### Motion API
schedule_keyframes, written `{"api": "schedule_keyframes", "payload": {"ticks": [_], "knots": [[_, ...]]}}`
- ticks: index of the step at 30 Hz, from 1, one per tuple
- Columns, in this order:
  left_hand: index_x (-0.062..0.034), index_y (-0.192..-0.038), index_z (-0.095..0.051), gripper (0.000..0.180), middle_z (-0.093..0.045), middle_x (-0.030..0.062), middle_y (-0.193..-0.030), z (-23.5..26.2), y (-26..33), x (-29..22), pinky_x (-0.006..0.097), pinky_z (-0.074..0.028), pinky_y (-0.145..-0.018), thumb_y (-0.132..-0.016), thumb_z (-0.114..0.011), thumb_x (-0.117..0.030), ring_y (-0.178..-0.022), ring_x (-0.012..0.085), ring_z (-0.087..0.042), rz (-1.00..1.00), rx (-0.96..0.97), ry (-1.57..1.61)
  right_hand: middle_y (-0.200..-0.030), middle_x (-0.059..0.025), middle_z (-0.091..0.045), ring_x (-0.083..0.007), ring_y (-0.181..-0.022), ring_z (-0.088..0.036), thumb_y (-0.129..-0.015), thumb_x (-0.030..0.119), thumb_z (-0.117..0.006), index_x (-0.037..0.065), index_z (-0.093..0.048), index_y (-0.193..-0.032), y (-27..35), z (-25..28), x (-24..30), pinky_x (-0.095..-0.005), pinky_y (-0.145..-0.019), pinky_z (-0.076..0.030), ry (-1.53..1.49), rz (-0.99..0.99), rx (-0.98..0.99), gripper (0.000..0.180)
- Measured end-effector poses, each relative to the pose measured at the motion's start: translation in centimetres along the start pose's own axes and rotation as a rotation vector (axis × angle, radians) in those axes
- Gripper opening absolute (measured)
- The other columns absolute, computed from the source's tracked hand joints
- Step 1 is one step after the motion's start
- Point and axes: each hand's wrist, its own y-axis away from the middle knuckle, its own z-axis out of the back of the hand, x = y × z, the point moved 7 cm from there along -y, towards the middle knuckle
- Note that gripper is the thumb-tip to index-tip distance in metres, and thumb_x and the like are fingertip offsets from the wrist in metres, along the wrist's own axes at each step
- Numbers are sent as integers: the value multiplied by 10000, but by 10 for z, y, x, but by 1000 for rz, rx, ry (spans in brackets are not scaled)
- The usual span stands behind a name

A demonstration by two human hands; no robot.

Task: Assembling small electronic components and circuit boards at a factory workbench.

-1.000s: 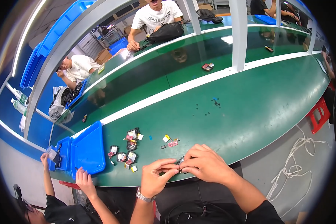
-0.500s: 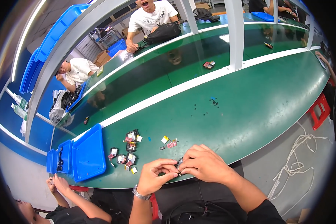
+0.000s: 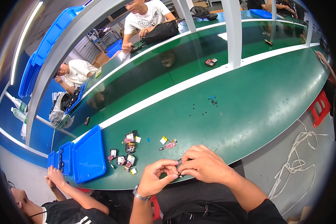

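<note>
The small dark part (image 3: pixel 179 163) lies between both hands, pinched by the nearly closed fingers of the right hand (image 3: pixel 204 163), with the left hand's (image 3: pixel 155 178) parted thumb and forefinger at its left, their hold unclear, its long axis too covered to tell.

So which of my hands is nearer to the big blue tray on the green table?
Left. Your left hand is to the right of the big blue tray; your right hand is farther off on that same side, past the left one.
</note>
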Motion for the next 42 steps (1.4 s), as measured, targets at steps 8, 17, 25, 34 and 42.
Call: {"api": "schedule_keyframes", "payload": {"ticks": [8, 17, 25, 34, 42], "knots": [[-17, -1202, -722, 362, -634, 50, -957, 0, -11, -24, 232, -457, -636, -841, -741, 8, -727, 80, -559, 4, -139, -554, -1039, 17, -602, -189, -1081, -569, -843, 217, -784, 167, -777, -909, 0, 3, 2, -358, -946, -450, -22, 15, -6, 83], [66, -1074, -630, 169, -726, 107, -966, -11, 16, 2, 264, -585, -726, -920, -678, 17, -826, 141, -725, 82, -304, -43, -1170, -21, -605, -249, -1167, -549, -837, 191, -790, 108, -760, -875, 4, 1, 18, -399, -957, -477, -71, 61, -19, 96], [98, -1312, -558, 315, -643, 208, -1290, -25, 56, 31, 385, -635, -902, -1000, -571, 58, -1109, 245, -685, 30, -237, 449, -1209, -77, -642, -287, -1156, -593, -808, 122, -762, 57, -698, -835, 14, -2, 57, -414, -916, -512, 98, 142, -86, 95], [106, -1320, -541, 327, -645, 215, -1283, -32, 69, 41, 425, -626, -936, -999, -568, 56, -1131, 260, -682, -50, -186, 612, -1200, -75, -651, -290, -1151, -600, -820, 90, -755, 47, -691, -857, 18, -16, 60, -413, -929, -514, 33, 109, -35, 85], [107, -1307, -530, 299, -641, 238, -1282, -37, 79, 49, 423, -627, -934, -1017, -558, 36, -1125, 279, -688, -97, -271, 639, -1220, -80, -647, -302, -1162, -593, -826, 83, -773, 47, -734, -918, 24, -20, 63, -420, -953, -516, -73, 55, -44, 106]]}}
